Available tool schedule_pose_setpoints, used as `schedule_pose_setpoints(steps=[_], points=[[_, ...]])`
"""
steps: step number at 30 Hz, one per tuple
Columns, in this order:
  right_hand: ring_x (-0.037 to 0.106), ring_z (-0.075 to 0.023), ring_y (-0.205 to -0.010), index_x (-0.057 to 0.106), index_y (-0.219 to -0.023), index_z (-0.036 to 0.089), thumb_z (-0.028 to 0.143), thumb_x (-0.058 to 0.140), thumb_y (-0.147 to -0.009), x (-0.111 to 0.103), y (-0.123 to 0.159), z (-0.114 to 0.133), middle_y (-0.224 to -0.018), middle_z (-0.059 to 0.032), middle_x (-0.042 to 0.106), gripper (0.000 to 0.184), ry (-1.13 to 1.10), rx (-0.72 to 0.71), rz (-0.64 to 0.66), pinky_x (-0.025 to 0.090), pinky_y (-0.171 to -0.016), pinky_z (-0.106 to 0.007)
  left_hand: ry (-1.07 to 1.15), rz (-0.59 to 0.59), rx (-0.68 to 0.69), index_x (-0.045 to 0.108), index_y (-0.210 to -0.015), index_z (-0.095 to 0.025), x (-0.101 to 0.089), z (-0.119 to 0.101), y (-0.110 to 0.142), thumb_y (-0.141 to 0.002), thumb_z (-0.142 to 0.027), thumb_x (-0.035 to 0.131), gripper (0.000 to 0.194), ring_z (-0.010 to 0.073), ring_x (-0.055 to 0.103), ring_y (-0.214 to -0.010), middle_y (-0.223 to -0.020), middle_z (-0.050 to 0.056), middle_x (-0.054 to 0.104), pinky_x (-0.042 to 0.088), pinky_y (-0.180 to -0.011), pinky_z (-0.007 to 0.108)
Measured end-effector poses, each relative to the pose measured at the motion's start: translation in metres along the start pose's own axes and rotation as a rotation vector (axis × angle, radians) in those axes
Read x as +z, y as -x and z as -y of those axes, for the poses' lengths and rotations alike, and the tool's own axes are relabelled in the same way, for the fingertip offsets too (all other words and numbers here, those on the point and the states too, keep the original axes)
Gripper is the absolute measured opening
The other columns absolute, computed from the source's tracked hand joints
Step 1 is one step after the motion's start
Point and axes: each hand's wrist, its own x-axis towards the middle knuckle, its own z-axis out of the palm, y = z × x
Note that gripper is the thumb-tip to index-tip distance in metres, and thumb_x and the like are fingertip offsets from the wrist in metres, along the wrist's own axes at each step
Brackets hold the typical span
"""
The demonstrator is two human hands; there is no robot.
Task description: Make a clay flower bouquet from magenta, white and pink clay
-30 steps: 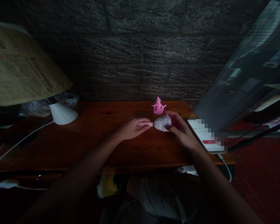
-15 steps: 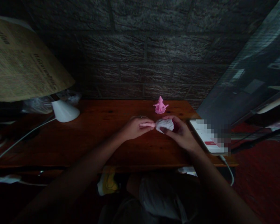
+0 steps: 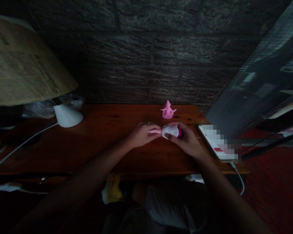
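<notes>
My left hand (image 3: 146, 134) is closed round a slim pink piece (image 3: 156, 131), whose right end meets a white lumpy object; its exact kind is unclear in the dim light. My right hand (image 3: 188, 139) grips that white lumpy object (image 3: 170, 131), which has a magenta part (image 3: 180, 132) at its right end by the palm. Both hands are just above the wooden table, close together. Behind them stands a small pink figurine (image 3: 168, 111) with a pointed top, arm-like sides and a wider base; neither hand touches it.
The wooden table (image 3: 97, 146) runs up to a dark brick wall. At left are a white cone-shaped lamp base (image 3: 67, 116), a printed paper shade (image 3: 26, 65) and a white cable. A white tablet-like device (image 3: 216, 143), partly blurred, lies at the right edge, cabled.
The white lumpy object has turned and shifted slightly left in my right hand, so its magenta end now shows. My left hand has barely moved. The figurine stays where it was.
</notes>
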Motion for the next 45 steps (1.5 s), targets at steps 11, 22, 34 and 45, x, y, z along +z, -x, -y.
schedule_pose_setpoints(steps=[11, 22, 34, 45], points=[[0.065, -0.0245, -0.104, 0.056, -0.115, 0.025, 0.029, 0.069, -0.083, -0.001, 0.001, 0.002, -0.116, -0.008, 0.068, 0.035, 0.0, -0.023, 0.02, 0.051, -0.096, -0.043, -0.064, 0.027, 0.039, 0.075, -0.102, -0.022, -0.002, 0.001, -0.001, -0.088, -0.027, 0.069, 0.016, 0.0178, 0.072, -0.087, -0.099, 0.005, 0.079, 0.051, -0.078, 0.028], [0.062, -0.022, -0.093, 0.059, -0.105, 0.026, 0.023, 0.066, -0.075, -0.006, 0.0, 0.002, -0.102, -0.0026, 0.066, 0.031, -0.134, 0.098, -0.031, 0.05, -0.085, -0.035, -0.047, -0.007, 0.082, 0.074, -0.105, -0.018, -0.002, 0.0, -0.001, -0.087, -0.025, 0.071, 0.019, 0.017, 0.072, -0.087, -0.101, 0.004, 0.079, 0.052, -0.077, 0.026], [0.062, -0.0226, -0.097, 0.062, -0.107, 0.028, 0.022, 0.064, -0.074, -0.008, 0.0, 0.0, -0.106, -0.0026, 0.066, 0.034, -0.205, 0.12, -0.065, 0.05, -0.089, -0.037, -0.015, -0.04, 0.131, 0.074, -0.105, -0.018, 0.001, 0.002, 0.001, -0.086, -0.026, 0.072, 0.02, 0.0165, 0.074, -0.09, -0.103, 0.006, 0.079, 0.055, -0.08, 0.027], [0.063, -0.0229, -0.098, 0.056, -0.11, 0.026, 0.019, 0.062, -0.075, -0.002, 0.0, -0.003, -0.108, -0.0052, 0.065, 0.036, -0.02, -0.032, -0.075, 0.051, -0.088, -0.038, -0.025, -0.018, 0.154, 0.076, -0.102, -0.019, 0.002, 0.004, -0.002, -0.085, -0.021, 0.074, 0.017, 0.0175, 0.074, -0.094, -0.104, 0.006, 0.079, 0.056, -0.083, 0.029]])
